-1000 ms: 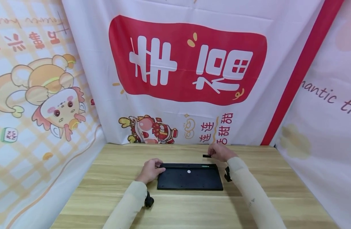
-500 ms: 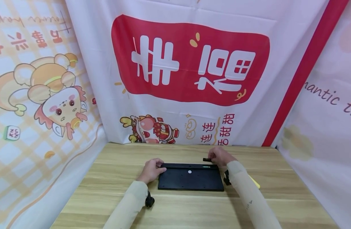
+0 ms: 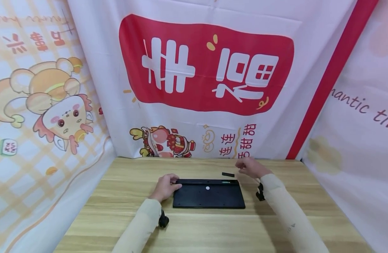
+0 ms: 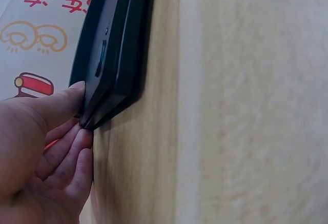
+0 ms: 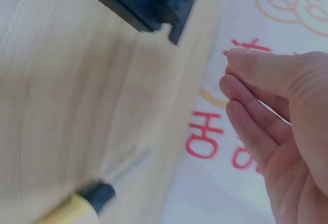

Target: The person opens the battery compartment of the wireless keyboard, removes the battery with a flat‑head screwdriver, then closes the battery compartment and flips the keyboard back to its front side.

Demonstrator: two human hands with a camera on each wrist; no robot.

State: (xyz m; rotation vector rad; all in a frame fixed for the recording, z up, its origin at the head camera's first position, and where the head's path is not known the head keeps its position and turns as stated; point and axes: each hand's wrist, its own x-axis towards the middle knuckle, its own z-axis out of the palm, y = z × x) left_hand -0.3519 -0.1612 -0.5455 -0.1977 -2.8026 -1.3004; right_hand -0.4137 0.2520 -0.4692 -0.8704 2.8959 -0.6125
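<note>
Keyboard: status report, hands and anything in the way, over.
Left hand pinches keyboard at left end. Right hand holds nothing, near loose black strip. Keyboard underside up. Screwdriver off right, apart from keyboard.

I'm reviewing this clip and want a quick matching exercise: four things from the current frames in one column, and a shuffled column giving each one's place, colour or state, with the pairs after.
Things
1. left hand
2. right hand
3. small black strip
4. screwdriver

Descriptions
A. lies just past the far edge of the black panel
B. partly yellow
C. grips the black panel
D. holds nothing visible

Pairs: 1-C, 2-D, 3-A, 4-B
</note>
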